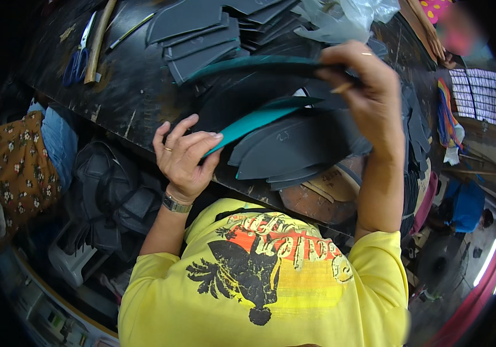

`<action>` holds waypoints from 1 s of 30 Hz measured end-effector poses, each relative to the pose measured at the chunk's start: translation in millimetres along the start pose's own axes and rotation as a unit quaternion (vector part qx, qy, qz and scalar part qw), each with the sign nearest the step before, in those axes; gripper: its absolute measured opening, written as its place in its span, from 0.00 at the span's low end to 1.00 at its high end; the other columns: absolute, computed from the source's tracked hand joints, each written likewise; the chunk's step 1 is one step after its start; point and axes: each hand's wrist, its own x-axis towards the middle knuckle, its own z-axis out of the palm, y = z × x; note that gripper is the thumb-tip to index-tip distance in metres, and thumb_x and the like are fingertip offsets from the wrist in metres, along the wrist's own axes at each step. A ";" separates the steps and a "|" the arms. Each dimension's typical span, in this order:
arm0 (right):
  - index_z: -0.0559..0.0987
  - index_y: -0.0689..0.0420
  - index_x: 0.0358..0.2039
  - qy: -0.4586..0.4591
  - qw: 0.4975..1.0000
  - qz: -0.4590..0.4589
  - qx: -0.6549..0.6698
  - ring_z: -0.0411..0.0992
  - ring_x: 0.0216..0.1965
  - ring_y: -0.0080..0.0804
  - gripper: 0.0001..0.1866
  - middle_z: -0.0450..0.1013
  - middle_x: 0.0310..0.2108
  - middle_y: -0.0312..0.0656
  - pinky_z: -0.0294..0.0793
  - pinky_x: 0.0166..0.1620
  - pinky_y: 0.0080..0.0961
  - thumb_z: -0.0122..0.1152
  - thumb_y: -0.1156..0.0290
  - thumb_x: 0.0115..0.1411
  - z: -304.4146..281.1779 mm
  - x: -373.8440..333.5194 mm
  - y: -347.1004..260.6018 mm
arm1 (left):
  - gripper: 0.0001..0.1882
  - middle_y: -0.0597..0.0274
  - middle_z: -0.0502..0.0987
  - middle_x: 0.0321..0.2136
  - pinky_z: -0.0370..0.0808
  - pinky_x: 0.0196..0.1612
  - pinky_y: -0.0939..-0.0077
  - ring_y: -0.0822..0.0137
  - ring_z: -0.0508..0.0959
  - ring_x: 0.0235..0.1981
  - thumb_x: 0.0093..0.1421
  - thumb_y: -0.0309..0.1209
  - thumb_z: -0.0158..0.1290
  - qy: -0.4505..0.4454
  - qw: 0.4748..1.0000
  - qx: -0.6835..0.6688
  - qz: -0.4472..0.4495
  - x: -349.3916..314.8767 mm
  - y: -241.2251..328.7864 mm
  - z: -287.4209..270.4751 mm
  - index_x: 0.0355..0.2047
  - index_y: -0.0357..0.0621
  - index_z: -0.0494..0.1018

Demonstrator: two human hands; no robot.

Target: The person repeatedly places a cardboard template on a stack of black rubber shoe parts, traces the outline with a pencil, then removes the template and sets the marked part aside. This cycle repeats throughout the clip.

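My left hand [187, 153] pinches the near end of a curved cut sheet piece [259, 120], its teal side showing, between thumb and fingers. My right hand [369, 87], raised over the table, grips the end of another dark sheet piece [253, 65] with a teal edge, blurred by motion. A thin wooden stick, maybe a pencil [343, 88], pokes out between its fingers. Below the hands lies a stack of dark grey cut pieces [294, 144] with chalk-like marks. Under that stack, brown card patterns [334, 184] show in part.
More grey cut pieces [193, 29] lie at the far side of the dark table [126, 110], beside a clear plastic bag [346, 20]. Blue-handled scissors [77, 61], a wooden stick [99, 43] and a thin pen-like tool [132, 30] lie far left. Another person's hand [433, 43] rests far right.
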 end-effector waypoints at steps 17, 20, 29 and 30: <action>0.81 0.65 0.56 0.341 0.819 0.422 0.186 0.74 0.42 0.15 0.18 0.78 0.41 0.32 0.71 0.51 0.13 0.66 0.81 0.65 -117.0 -288.3 -17.1 | 0.10 0.62 0.86 0.39 0.70 0.58 0.60 0.53 0.83 0.50 0.59 0.24 0.65 -0.002 1.000 0.011 0.026 2.4 -1.8 3.4 0.42 0.44 0.84; 0.81 0.65 0.56 0.344 0.822 0.415 0.183 0.73 0.41 0.15 0.18 0.78 0.40 0.32 0.70 0.50 0.12 0.67 0.80 0.65 -125.6 -299.6 -21.7 | 0.09 0.63 0.86 0.40 0.69 0.59 0.60 0.53 0.83 0.51 0.60 0.24 0.65 0.002 1.000 0.002 0.022 1.1 -3.4 4.8 0.42 0.44 0.84; 0.82 0.62 0.53 0.258 0.820 0.465 0.213 0.70 0.37 0.13 0.17 0.75 0.36 0.28 0.67 0.45 0.11 0.65 0.81 0.63 -130.4 -313.1 -20.7 | 0.10 0.59 0.85 0.40 0.71 0.58 0.59 0.51 0.83 0.51 0.60 0.24 0.65 0.007 1.000 0.012 0.024 -1.6 -7.3 5.1 0.43 0.40 0.83; 0.82 0.61 0.53 0.209 0.821 0.491 0.201 0.71 0.38 0.13 0.16 0.75 0.37 0.28 0.67 0.47 0.12 0.66 0.80 0.63 -126.8 -313.6 -18.9 | 0.10 0.59 0.85 0.40 0.71 0.58 0.59 0.51 0.83 0.51 0.60 0.24 0.65 0.007 1.000 0.010 0.026 -1.3 -6.8 5.7 0.43 0.40 0.83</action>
